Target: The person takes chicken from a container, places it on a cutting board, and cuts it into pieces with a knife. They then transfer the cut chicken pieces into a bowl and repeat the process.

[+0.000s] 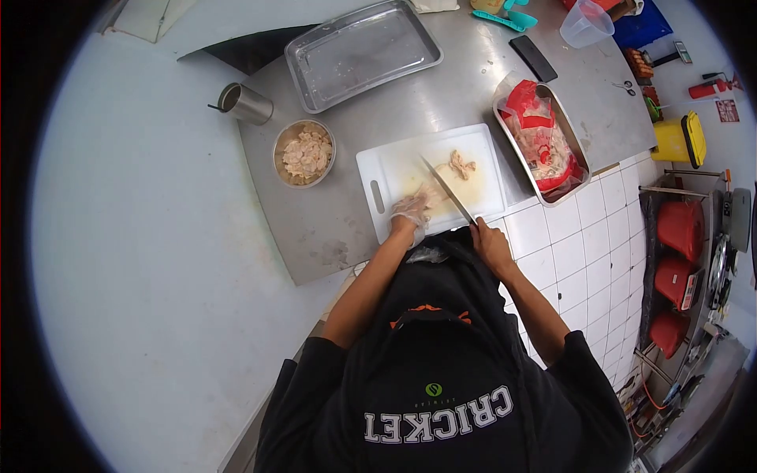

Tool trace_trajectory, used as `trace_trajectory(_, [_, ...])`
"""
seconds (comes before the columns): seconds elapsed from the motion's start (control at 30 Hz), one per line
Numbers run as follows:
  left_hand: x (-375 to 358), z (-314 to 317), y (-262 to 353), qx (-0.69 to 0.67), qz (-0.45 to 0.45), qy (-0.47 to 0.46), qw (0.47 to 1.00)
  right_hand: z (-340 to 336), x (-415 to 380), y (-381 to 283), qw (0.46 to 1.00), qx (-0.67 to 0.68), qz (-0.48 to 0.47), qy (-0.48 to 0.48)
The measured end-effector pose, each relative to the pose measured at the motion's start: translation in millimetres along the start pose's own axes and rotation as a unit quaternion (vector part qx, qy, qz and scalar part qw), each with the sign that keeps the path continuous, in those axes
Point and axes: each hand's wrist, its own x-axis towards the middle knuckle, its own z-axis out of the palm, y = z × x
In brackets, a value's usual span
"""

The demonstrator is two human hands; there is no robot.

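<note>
My right hand (493, 246) is clamped on the handle of one knife (448, 185), just past the near edge of the white board (394, 150), its blade slanting toward the far edge, probably so it stays controlled and clear of my fingers. My left hand (408, 214), in a clear glove, rests at the board's near left part on pale meat (426, 195), I'd judge to steady it; whether those fingers are together or apart I cannot tell.

One separate clump of meat (462, 164) lies toward the board's far right corner, beyond the blade. One steel bowl (278, 146) stands near the bench's (276, 229) left edge, holding pieces (307, 154) too many to count; it seems set there for easy reach. Two trays: a deep tray (579, 183) at the bench's near edge, right of the board, containing a red-and-clear bag (536, 130), and a wide tray (363, 55) at the far left. One steel mug (254, 105) sits by the left edge; one phone (533, 58) lies beyond the deep tray.
</note>
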Motion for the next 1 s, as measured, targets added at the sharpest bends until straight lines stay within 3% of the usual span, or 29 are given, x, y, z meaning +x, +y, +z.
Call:
trace_trajectory(0.17, [-3.1, -41.2, -21.8, 0.033, 0.027, -0.019, 0.999, 4.4, 4.9, -1.5, 1.000, -0.019, -0.002, 0.009])
trace_trajectory(0.27, [-7.6, -44.0, -20.6, 0.153, 0.013, -0.018, 0.988, -4.2, 9.0, -6.4, 0.999, -0.035, 0.000, -0.002])
trace_trajectory(0.33, [29.4, -66.5, -52.2, 0.291, 0.134, -0.156, 0.934, -10.8, 6.7, -13.1, 1.000, -0.006, -0.003, -0.008])
trace_trajectory(0.37, [26.6, -68.1, -52.8, 0.374, 0.159, -0.152, 0.901, -11.1, 3.6, -15.4, 1.000, 0.017, -0.002, -0.012])
trace_trajectory(0.4, [23.7, -69.5, -53.0, 0.454, 0.185, -0.144, 0.860, -12.1, -1.4, -16.6, 0.999, 0.039, 0.001, -0.016])
trace_trajectory(0.47, [-35.2, -44.5, -8.3, 0.631, 0.167, 0.015, 0.757, -14.8, -15.8, -24.9, 0.997, 0.065, -0.001, -0.034])
trace_trajectory(0.57, [-45.2, -50.3, -9.9, 0.570, 0.430, 0.022, 0.699, -3.1, -41.6, -32.8, 0.994, 0.087, 0.014, -0.059])
trace_trajectory(0.67, [1.3, -72.7, -54.9, 0.641, 0.469, -0.042, 0.605, 14.3, -59.0, -37.8, 0.994, 0.070, 0.032, -0.075])
trace_trajectory(0.73, [2.2, -78.5, -57.2, 0.627, 0.486, -0.034, 0.608, 23.0, -57.4, -40.9, 0.994, 0.034, 0.062, -0.080])
trace_trajectory(0.8, [-2.6, -79.3, -56.6, 0.649, 0.407, -0.073, 0.638, 40.0, -41.0, -49.4, 0.996, 0.041, 0.055, -0.058])
trace_trajectory(0.9, [-13.1, -74.1, -48.5, 0.641, 0.442, -0.047, 0.626, 63.8, 12.8, -70.9, 0.997, 0.072, 0.023, 0.001])
trace_trajectory(1.0, [-26.5, -67.2, -34.5, 0.653, 0.344, -0.049, 0.673, 56.8, 46.1, -92.6, 0.998, 0.052, 0.023, 0.006])
